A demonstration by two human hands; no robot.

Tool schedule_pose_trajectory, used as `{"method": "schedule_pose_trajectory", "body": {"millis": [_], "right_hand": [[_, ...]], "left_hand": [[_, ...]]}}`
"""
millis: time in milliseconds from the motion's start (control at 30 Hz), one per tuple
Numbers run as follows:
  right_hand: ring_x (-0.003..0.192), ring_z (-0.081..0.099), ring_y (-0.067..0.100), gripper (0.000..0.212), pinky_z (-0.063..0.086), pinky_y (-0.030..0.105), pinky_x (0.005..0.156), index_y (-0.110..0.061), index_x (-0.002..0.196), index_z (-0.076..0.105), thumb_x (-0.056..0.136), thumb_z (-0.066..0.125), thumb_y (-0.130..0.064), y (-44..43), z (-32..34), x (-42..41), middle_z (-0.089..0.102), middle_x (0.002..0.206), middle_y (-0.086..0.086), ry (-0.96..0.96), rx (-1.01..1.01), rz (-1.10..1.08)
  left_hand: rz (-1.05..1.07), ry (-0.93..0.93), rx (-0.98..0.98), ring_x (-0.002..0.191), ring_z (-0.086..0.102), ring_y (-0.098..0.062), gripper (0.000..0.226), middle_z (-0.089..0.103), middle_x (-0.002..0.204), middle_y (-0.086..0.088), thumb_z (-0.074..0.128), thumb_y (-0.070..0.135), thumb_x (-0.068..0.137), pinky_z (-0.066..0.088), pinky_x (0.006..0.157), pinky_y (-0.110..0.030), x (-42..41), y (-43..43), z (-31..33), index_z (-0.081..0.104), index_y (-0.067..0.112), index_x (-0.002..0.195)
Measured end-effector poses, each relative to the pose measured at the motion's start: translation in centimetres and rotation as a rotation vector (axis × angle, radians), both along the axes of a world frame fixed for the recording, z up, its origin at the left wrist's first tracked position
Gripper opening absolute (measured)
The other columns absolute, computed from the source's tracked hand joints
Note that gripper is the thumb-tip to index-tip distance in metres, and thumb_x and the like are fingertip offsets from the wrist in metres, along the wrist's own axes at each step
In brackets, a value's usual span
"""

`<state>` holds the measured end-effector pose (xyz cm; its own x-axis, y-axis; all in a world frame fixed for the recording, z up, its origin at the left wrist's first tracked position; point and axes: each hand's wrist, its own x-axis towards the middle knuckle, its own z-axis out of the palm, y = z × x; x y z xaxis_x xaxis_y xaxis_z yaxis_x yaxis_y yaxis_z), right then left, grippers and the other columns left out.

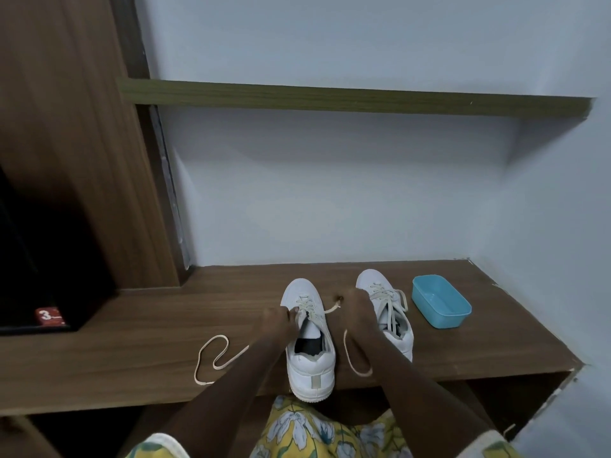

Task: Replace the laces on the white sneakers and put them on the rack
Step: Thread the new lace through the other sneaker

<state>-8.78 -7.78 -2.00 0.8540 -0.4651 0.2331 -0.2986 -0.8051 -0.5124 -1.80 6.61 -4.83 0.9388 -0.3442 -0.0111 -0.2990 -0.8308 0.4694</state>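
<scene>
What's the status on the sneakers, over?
Left hand and right hand pinch lace on near sneaker, partly laced. Other sneaker laced. Tub off to the right, nothing blocking.

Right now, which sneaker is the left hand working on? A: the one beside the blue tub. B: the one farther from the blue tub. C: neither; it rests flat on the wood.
B: the left hand pinches the lace at the eyelets of the sneaker farther from the blue tub; the other sneaker stands between.

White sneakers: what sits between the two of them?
Head view: the right hand, gripping a lace from the sneaker being laced; the other sneaker is partly hidden behind it.
</scene>
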Motion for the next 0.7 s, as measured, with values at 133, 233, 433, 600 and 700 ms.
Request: {"method": "schedule_pose_trajectory", "body": {"millis": [133, 233, 433, 600, 700], "right_hand": [[0.053, 0.040, 0.018, 0.023, 0.031, 0.028, 0.053, -0.007, 0.058, 0.058, 0.060, 0.036, -0.013, -0.1, 1.5, 1.2, 0.052, 0.054, 0.006, -0.176, 0.013, 0.092], [0.055, 0.045, 0.022, 0.034, 0.038, 0.031, 0.056, 0.001, 0.066, 0.063, 0.060, 0.035, -0.017, 0.2, 1.2, 1.4, 0.061, 0.062, 0.015, -0.176, 0.007, 0.097], [0.106, 0.055, 0.026, 0.028, 0.040, 0.031, 0.088, -0.017, 0.096, 0.071, 0.085, 0.046, -0.009, 1.4, -0.3, 0.6, 0.066, 0.104, 0.004, 0.193, -0.195, -0.040], [0.096, 0.064, 0.028, 0.029, 0.044, 0.027, 0.074, -0.011, 0.093, 0.072, 0.085, 0.047, -0.001, 3.4, -1.0, 1.2, 0.070, 0.095, 0.010, 0.113, -0.107, -0.055], [0.093, 0.065, 0.027, 0.032, 0.050, 0.030, 0.076, -0.008, 0.096, 0.073, 0.086, 0.045, 0.001, 4.7, -1.2, 1.8, 0.071, 0.096, 0.012, 0.080, -0.044, -0.025]], "left_hand": [[0.068, 0.228, -0.120, 0.101, 0.061, -0.032, 0.047, 0.064, 0.110, -0.020, 0.036, 0.039, 0.100, 0.047, 0.084, -0.036, -0.4, 0.0, -1.0, 0.059, -0.001, 0.110], [0.074, 0.264, -0.184, 0.107, 0.058, -0.035, 0.040, 0.059, 0.118, -0.021, 0.034, 0.020, 0.102, 0.041, 0.076, -0.035, -0.7, 0.3, -0.8, 0.041, 0.000, 0.135], [0.136, 0.398, -0.354, 0.114, 0.056, -0.032, 0.046, 0.060, 0.123, -0.017, 0.037, 0.035, 0.100, 0.041, 0.074, -0.026, -0.5, -0.2, -1.4, 0.056, 0.000, 0.123], [0.156, 0.418, -0.608, 0.103, 0.057, -0.026, 0.035, 0.063, 0.112, -0.013, 0.051, 0.029, 0.097, 0.042, 0.087, -0.028, -0.6, -0.3, -1.2, 0.064, 0.002, 0.114], [0.198, 0.493, -0.721, 0.096, 0.060, -0.025, 0.028, 0.064, 0.098, -0.007, 0.055, 0.027, 0.094, 0.047, 0.083, -0.032, 0.0, -0.6, -0.9, 0.064, 0.006, 0.109]]}}
